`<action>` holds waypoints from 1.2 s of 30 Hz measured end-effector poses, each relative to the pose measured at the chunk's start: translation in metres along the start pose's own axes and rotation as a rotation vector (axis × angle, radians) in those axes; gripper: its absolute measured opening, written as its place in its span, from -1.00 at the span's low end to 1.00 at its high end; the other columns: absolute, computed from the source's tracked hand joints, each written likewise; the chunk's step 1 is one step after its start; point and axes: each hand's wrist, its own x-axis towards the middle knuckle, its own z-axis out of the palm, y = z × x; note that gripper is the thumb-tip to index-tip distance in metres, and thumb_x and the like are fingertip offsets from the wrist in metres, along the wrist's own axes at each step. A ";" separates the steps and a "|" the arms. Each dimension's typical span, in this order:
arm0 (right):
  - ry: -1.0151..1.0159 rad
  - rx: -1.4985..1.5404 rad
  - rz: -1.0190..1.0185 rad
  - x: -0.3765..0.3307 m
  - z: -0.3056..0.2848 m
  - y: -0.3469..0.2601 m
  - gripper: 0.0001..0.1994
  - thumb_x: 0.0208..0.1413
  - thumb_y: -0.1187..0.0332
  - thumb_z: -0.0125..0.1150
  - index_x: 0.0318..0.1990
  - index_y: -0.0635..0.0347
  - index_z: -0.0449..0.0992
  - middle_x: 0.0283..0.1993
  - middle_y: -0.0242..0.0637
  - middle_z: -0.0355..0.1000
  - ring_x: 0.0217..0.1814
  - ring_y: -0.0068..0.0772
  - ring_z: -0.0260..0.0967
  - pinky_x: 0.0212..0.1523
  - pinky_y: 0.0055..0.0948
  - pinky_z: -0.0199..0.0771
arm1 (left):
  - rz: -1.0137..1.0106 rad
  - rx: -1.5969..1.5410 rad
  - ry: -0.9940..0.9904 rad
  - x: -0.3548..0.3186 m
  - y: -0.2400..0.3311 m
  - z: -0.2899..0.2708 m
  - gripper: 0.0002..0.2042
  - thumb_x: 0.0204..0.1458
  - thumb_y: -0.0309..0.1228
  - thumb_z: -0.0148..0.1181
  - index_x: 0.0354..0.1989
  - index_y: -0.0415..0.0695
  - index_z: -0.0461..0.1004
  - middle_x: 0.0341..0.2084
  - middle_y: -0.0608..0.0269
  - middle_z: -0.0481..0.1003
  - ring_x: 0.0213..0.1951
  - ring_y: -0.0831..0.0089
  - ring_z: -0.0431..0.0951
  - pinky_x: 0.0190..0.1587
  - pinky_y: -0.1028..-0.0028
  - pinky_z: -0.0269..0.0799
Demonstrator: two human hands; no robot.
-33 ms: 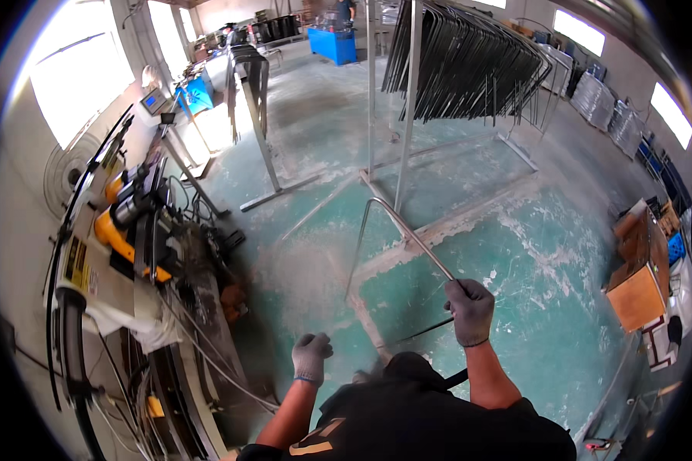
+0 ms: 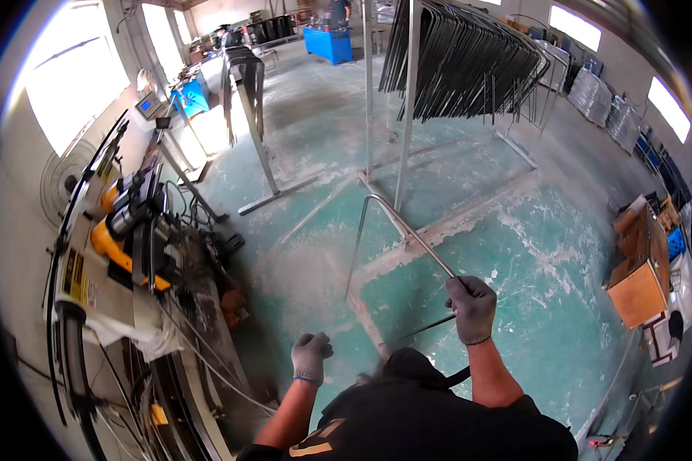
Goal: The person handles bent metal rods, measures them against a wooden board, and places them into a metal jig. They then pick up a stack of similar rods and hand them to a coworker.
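Note:
My right hand, in a dark grey work glove, is closed around a bent metal tube. From the fist the tube runs forward and left to a rounded bend, then drops toward the floor. A darker rod-like length shows beside the same hand; whether it belongs to the tube I cannot tell. My left hand, in a lighter grey glove, is held in a loose fist left of my body, apart from the tube, with nothing visible in it.
A rack ahead carries many dark bent tubes; its upright post stands beyond my tube. A smaller rack is farther left. Machinery with a yellow motor and cables lines the left. A wooden cabinet stands right.
The view has shifted very slightly. Both hands and the tube keep nearly the same pose.

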 end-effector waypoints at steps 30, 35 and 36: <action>1.172 -0.956 -1.365 0.799 0.374 -0.409 -0.44 0.27 -0.20 0.28 0.13 0.06 0.69 -0.06 -0.15 0.68 -0.02 -0.10 0.62 0.06 -0.22 0.54 | 0.293 0.571 -0.329 0.770 0.345 0.229 -0.85 0.18 -0.42 0.34 -0.29 -0.27 0.60 -0.40 0.08 0.66 -0.45 0.27 0.68 -0.34 0.25 0.68; 1.280 -1.134 -1.387 0.881 0.393 -0.448 -0.49 0.26 -0.09 0.31 0.13 0.12 0.67 0.00 -0.12 0.66 0.04 -0.07 0.59 0.11 -0.15 0.51 | -0.032 0.140 -0.227 0.863 0.449 0.274 -0.87 0.13 -0.45 0.35 -0.35 -0.25 0.56 -0.49 0.17 0.59 -0.53 0.37 0.58 -0.43 0.37 0.57; 1.293 -1.190 -1.380 0.904 0.390 -0.452 -0.50 0.26 -0.06 0.32 0.13 0.13 0.67 0.01 -0.12 0.65 0.05 -0.06 0.58 0.12 -0.13 0.51 | -0.032 0.167 -0.240 0.878 0.458 0.279 -0.87 0.14 -0.44 0.35 -0.34 -0.25 0.56 -0.47 0.17 0.60 -0.53 0.37 0.58 -0.43 0.36 0.58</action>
